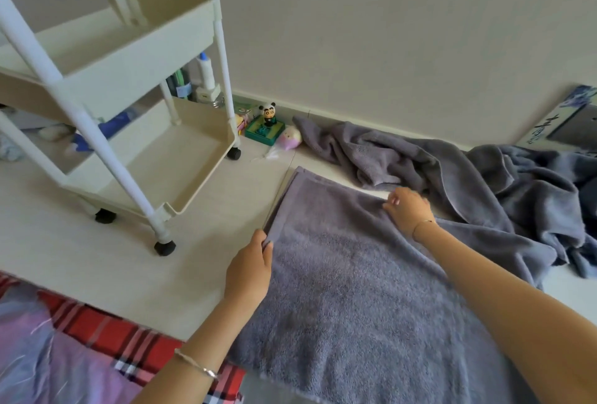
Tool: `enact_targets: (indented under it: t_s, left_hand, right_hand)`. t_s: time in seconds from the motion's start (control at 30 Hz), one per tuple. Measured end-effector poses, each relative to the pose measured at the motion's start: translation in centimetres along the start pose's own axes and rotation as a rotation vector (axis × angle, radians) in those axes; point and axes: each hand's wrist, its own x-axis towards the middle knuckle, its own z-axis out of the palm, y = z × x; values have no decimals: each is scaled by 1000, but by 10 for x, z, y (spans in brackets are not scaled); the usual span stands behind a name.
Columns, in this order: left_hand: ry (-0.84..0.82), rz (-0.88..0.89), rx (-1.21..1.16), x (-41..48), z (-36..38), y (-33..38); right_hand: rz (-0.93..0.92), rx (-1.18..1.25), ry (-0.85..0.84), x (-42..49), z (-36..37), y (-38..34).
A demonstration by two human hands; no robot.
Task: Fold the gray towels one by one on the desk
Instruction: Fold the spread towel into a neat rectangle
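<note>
A gray towel (pixel 349 277) lies spread flat on the white desk (pixel 106 258), doubled over with its layered edge along the left side. My left hand (pixel 248 269) pinches that left edge between thumb and fingers. My right hand (pixel 408 208) grips the towel's far edge, fingers curled into the cloth. Behind and to the right, a heap of crumpled gray towels (pixel 458 174) stretches along the wall, with a darker gray one (pixel 549 196) at the right end.
A white three-tier rolling cart (pixel 135 87) stands on the desk at the left, wheels close to the towel. Small toys, a panda figure (pixel 267 112) among them, sit by the wall. A red plaid cloth (pixel 106 339) lies below the desk's front edge. A box (pixel 568 119) leans at the far right.
</note>
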Motion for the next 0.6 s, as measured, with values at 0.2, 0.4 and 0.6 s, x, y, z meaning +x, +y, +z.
enact_targets:
  t_s: [0.2, 0.4, 0.6]
  left_hand:
    - [15, -47, 69, 18, 6, -12]
    - [26, -83, 50, 20, 12, -19]
    - [25, -65, 76, 24, 15, -20]
  right_hand:
    - [153, 39, 100, 14, 11, 2]
    - [67, 40, 11, 30, 29, -32]
    - [-7, 168, -300, 58, 41, -90]
